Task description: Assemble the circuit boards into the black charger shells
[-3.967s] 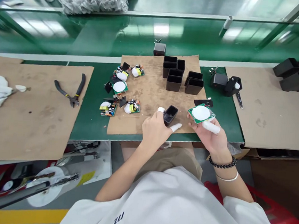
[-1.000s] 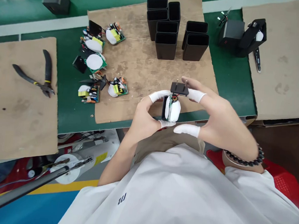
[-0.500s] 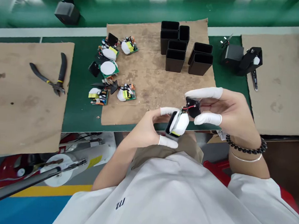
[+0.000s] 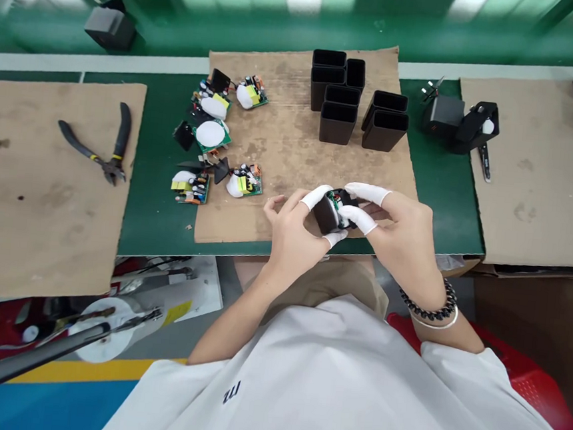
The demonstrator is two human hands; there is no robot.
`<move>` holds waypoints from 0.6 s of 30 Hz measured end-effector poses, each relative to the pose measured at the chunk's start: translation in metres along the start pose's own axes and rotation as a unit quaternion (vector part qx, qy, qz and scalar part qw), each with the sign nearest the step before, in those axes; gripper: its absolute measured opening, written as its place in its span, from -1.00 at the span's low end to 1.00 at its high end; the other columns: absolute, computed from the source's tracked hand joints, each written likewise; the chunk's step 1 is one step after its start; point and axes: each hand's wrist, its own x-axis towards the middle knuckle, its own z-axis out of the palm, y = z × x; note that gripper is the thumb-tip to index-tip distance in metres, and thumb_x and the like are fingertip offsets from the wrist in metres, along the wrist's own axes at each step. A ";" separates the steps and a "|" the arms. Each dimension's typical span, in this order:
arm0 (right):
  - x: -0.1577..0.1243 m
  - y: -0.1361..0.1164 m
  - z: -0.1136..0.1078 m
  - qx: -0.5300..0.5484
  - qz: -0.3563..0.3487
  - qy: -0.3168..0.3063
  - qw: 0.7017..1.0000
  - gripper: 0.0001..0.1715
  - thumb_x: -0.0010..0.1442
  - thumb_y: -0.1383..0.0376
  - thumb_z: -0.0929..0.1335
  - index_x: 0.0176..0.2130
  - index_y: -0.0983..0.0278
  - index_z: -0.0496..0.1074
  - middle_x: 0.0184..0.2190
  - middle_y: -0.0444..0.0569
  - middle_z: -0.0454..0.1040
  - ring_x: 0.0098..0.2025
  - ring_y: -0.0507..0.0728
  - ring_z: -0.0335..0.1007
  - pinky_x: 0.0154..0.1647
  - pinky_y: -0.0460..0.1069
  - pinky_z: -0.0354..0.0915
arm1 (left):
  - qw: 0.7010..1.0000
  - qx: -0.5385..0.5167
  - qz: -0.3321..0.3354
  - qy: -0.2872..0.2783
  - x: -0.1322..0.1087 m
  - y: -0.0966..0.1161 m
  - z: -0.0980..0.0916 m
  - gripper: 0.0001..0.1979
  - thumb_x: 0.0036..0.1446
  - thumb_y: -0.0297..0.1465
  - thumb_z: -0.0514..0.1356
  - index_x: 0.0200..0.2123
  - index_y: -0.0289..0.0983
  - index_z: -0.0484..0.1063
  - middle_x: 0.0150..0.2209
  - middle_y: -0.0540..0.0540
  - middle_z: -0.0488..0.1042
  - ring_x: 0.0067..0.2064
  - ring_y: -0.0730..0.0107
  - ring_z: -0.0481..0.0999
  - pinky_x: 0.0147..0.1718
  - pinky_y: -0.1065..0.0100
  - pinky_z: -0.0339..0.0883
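My left hand grips a black plastic housing between thumb and fingers, above the front edge of the cardboard. A green circuit board shows at the housing's mouth, most of it inside. With white finger cots on thumb and forefinger, my right hand pinches the small black end cap, wired to the board in the earlier view, at the open end. My fingers partly cover the cap. Several loose circuit boards with white and yellow parts lie at the left of the cardboard.
Several hollow black housings stand upright at the back of the cardboard sheet. Side cutters lie open on the left cardboard. Filled black housings and a craft knife are at the right. Another black unit sits beyond the white strip.
Both hands moved up onto the cardboard. The circuit board has gone deeper into the housing, and my right hand brought the end cap close to its mouth.
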 end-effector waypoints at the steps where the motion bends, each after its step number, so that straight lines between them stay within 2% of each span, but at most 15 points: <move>1: -0.001 0.000 0.000 0.005 -0.004 -0.005 1.000 -0.65 0.23 0.27 0.51 0.03 0.17 0.64 -0.18 -0.04 0.72 -0.25 0.18 0.66 -0.17 0.10 0.60 | 1.000 -0.004 -0.001 -0.001 0.000 -0.001 0.000 -0.38 -0.07 -0.31 0.48 0.10 -0.11 0.46 0.01 -0.05 0.63 0.01 0.12 0.59 0.22 0.06 0.10; 4: -0.007 -0.004 -0.002 0.016 -0.012 0.001 1.000 -0.48 0.18 0.30 0.54 0.14 0.20 0.57 -0.11 -0.01 0.71 -0.25 0.17 0.67 -0.14 0.10 0.62 | 1.000 0.003 0.005 0.023 -0.001 0.000 0.001 -0.41 -0.06 -0.35 0.44 0.10 -0.14 0.48 -0.03 -0.07 0.64 -0.01 0.11 0.60 0.22 0.05 0.08; 7: -0.012 -0.008 -0.001 0.008 -0.017 0.047 0.999 -0.52 0.21 0.32 0.52 0.13 0.17 0.57 -0.11 -0.03 0.72 -0.27 0.16 0.66 -0.15 0.09 0.63 | 0.997 0.025 0.018 0.066 -0.003 0.003 0.005 -0.45 -0.02 -0.36 0.39 0.11 -0.15 0.49 -0.05 -0.11 0.64 -0.01 0.08 0.60 0.23 0.02 0.05; 9: -0.015 -0.010 0.001 -0.027 -0.044 0.072 0.996 -0.59 0.22 0.32 0.52 0.07 0.14 0.61 -0.16 -0.03 0.72 -0.28 0.18 0.64 -0.17 0.11 0.61 | 0.996 0.034 0.019 0.078 -0.005 0.005 0.009 -0.47 0.01 -0.35 0.36 0.11 -0.14 0.50 -0.04 -0.11 0.64 -0.01 0.07 0.61 0.24 0.01 0.02; 13: -0.019 -0.006 0.018 -0.086 -0.123 0.104 0.983 -0.80 0.27 0.35 0.48 -0.09 0.14 0.65 -0.10 0.01 0.73 -0.19 0.23 0.63 -0.16 0.15 0.58 | 0.996 0.034 0.015 0.084 -0.006 0.004 0.014 -0.46 0.00 -0.38 0.32 0.12 -0.15 0.50 -0.05 -0.12 0.64 -0.02 0.07 0.62 0.23 0.01 0.04; 16: -0.022 0.002 0.035 -0.066 -0.136 0.119 0.981 -0.70 0.28 0.34 0.48 0.02 0.13 0.60 0.03 0.06 0.69 -0.04 0.28 0.63 -0.05 0.19 0.59 | 0.996 0.035 0.006 0.079 -0.008 0.000 0.013 -0.46 0.03 -0.42 0.27 0.14 -0.18 0.49 -0.04 -0.15 0.65 -0.03 0.08 0.62 0.27 0.00 0.02; 18: -0.022 0.007 0.041 -0.038 -0.135 0.102 0.985 -0.62 0.28 0.32 0.47 0.09 0.11 0.56 0.00 0.04 0.70 -0.06 0.26 0.66 -0.08 0.15 0.60 | 0.998 0.031 0.008 0.056 -0.010 -0.005 0.008 -0.46 0.09 -0.42 0.26 0.18 -0.19 0.45 0.02 -0.17 0.64 0.03 0.06 0.62 0.33 -0.04 -0.04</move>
